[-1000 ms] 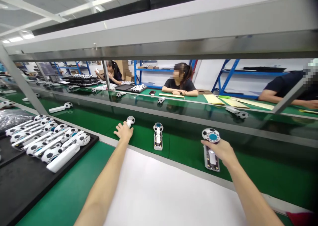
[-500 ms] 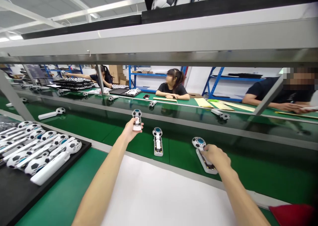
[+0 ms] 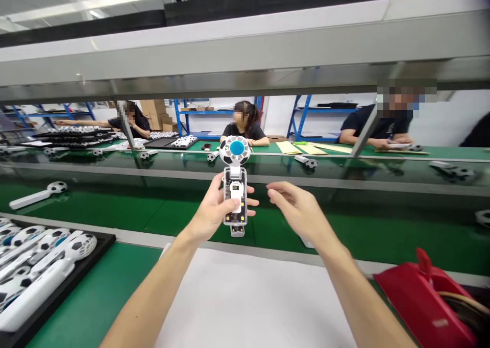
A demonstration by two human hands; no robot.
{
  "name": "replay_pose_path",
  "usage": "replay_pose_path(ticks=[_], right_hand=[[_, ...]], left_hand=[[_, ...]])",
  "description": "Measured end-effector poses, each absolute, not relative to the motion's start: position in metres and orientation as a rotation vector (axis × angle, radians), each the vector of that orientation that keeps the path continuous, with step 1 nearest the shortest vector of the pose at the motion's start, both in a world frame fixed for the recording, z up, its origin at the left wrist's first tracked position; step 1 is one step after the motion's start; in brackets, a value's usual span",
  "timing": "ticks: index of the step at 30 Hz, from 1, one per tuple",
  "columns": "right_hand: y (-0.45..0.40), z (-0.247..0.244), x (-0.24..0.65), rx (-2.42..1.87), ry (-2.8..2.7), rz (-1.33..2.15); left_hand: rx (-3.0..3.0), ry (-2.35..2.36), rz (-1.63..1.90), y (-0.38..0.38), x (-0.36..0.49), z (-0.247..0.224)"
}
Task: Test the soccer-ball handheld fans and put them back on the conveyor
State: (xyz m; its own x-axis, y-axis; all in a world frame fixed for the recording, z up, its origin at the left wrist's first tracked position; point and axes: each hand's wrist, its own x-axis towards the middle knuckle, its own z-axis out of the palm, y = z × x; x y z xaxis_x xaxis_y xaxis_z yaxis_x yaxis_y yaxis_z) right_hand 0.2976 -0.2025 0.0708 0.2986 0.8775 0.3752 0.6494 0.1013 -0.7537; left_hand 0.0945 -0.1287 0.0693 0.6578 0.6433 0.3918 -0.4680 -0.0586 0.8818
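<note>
My left hand (image 3: 214, 210) is wrapped round a handheld fan (image 3: 235, 151) with a soccer-ball head and a blue centre, held upright with its handle open and the circuit board showing. The thumb lies on a white part over the board. Behind the fan's lower end, part of another device (image 3: 238, 231) shows on the green belt (image 3: 168, 210). My right hand (image 3: 296, 210) is to the right of the fan, fingers curled and apart, nothing in them. A bit of a white handle (image 3: 307, 243) shows below it, mostly hidden.
A black tray (image 3: 109, 241) of soccer-ball fans is at the left. White paper (image 3: 248, 297) lies in front of me, with a red bag (image 3: 424, 297) at the right. Across the belt, people sit at a bench (image 3: 268, 148). A shelf beam (image 3: 245, 42) spans overhead.
My left hand has brought its fan nearer and higher, showing the board. My right hand has let go of the device at the right and moved inward. The view has shifted rightward.
</note>
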Motion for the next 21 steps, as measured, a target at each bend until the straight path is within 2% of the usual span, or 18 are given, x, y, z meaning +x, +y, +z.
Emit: replay_pose_path(ticks=[4, 12, 21], right_hand=[[-0.214, 0.074, 0.267, -1.271, -1.458, 0.418], [-0.223, 0.078, 0.262, -1.169, -1.364, 0.785], [-0.230, 0.083, 0.254, -1.174, -1.310, 0.789]], left_hand=[[1.415, 0.140, 0.774, -0.145, 0.103, 0.062], [1.399, 0.117, 0.582, -0.163, 0.109, 0.057], [1.384, 0.099, 0.606, -0.173, 0.112, 0.060]])
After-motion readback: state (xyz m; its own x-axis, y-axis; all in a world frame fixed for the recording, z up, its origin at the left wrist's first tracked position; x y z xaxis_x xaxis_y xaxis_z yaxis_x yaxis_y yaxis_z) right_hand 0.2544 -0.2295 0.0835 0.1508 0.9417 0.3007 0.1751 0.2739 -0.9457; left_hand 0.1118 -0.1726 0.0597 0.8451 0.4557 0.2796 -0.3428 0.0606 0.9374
